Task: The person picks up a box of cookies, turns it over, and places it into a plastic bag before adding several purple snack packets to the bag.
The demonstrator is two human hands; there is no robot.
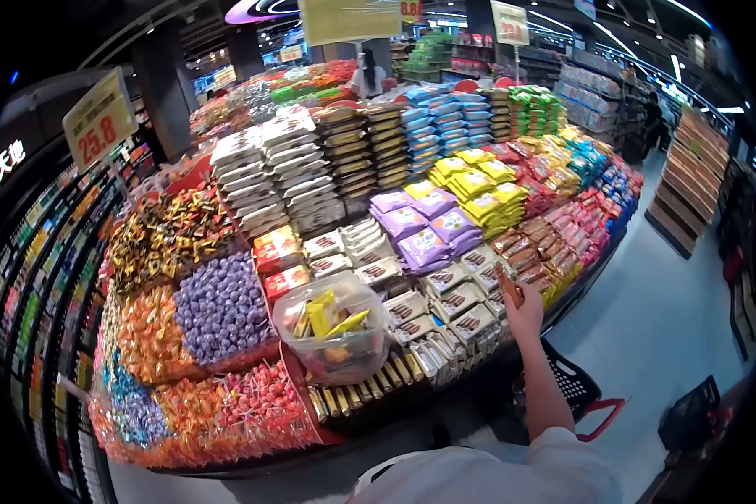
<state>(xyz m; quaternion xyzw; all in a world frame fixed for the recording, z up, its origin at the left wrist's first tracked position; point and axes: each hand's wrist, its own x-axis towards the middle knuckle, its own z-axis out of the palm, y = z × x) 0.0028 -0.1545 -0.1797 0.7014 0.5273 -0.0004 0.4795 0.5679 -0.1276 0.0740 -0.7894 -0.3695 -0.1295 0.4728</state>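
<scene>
My right hand (525, 311) reaches out over the front right of a candy display, fingers closed around a slim brown snack packet (509, 287). Just beyond the hand lie brown-wrapped snacks (533, 245). White packets with pictures of dark bars (464, 296) sit to the left of it. A black shopping basket (567, 378) with a red handle (606, 416) is below my forearm, partly hidden by it. My left hand is out of the picture.
A clear plastic tub (332, 328) with yellow packets stands on the display. Purple packets (416, 223), wrapped purple candies (227, 307) and red lollipops (265, 399) fill other sections. A price sign (99, 122) rises at left; a slatted wooden stand (689, 181) is across the aisle.
</scene>
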